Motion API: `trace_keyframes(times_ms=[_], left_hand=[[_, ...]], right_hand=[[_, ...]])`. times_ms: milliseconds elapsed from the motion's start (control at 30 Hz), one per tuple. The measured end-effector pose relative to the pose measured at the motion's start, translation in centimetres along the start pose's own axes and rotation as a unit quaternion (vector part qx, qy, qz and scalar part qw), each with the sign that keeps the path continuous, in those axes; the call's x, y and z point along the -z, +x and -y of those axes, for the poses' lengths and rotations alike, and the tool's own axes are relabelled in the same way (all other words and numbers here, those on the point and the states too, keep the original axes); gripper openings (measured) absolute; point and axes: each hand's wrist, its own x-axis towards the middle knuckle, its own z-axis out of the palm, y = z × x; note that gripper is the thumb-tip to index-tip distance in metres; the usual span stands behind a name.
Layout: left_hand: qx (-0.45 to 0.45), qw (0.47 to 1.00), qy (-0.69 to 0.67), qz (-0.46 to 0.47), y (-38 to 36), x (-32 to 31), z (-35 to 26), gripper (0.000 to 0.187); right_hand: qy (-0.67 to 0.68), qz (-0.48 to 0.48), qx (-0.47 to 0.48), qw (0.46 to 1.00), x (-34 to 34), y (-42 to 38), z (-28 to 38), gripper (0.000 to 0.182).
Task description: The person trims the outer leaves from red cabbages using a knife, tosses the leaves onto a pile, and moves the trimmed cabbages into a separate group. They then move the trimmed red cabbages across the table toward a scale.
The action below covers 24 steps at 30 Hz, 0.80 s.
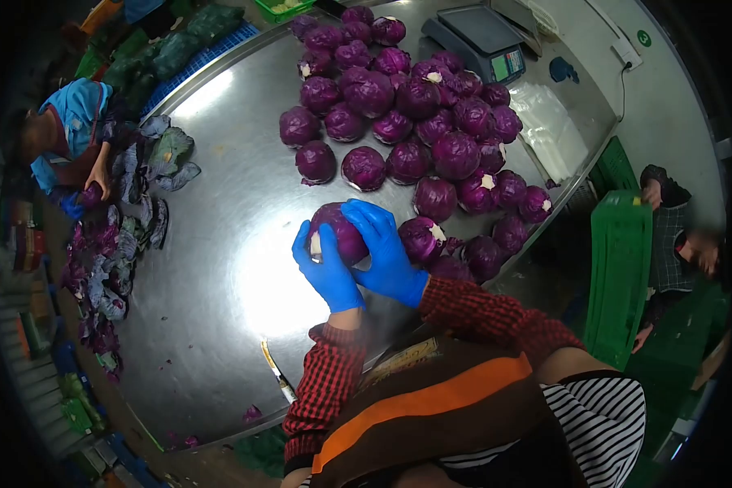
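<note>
Between my blue-gloved hands is a red cabbage [338,231], held just over the steel table [220,268]. My left hand [328,264] wraps its near left side, beside the pale cut stem. My right hand [382,248] presses on its right side with the fingers over the top. A pile of red cabbages [415,98] lies beyond and to the right of my hands, some with white stem ends showing. Left of my left forearm, a knife [277,371] with a curved blade lies on the table near its front edge.
A digital scale [480,45] and clear plastic bags [545,130] are at the far right. Loose outer leaves [110,252] line the left edge, where a co-worker [77,130] handles a cabbage. Another person [671,220] stands by green crates [618,276] on the right.
</note>
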Motion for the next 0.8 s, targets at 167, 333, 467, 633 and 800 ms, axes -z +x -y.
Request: trace_keyframes(times_ms=[167, 333, 467, 633, 800], left_hand=[[-0.032, 0.996, 0.075, 0.039, -0.5, 1.1, -1.3, 0.043], [-0.057, 0.994, 0.028, 0.085, -1.0, 1.7, -1.8, 0.047], [-0.068, 0.991, 0.089, 0.066, -1.2, 1.4, -1.6, 0.046], [0.060, 0.967, 0.040, 0.243, -0.5, 1.2, 1.7, 0.041], [0.051, 0.971, 0.145, 0.185, 3.5, -2.3, 9.3, 0.056]], right_hand=[[0.012, -0.028, 0.007, 1.000, 0.4, 0.4, 0.7, 0.093], [0.020, -0.031, 0.018, 0.999, 0.6, 0.6, 1.1, 0.095], [-0.003, -0.032, 0.023, 0.999, 1.2, 0.5, 0.6, 0.097], [0.157, -0.016, -0.228, 0.961, 5.4, -4.1, -4.6, 0.096], [0.089, -0.095, -0.346, 0.929, 14.4, -8.7, -8.7, 0.099]])
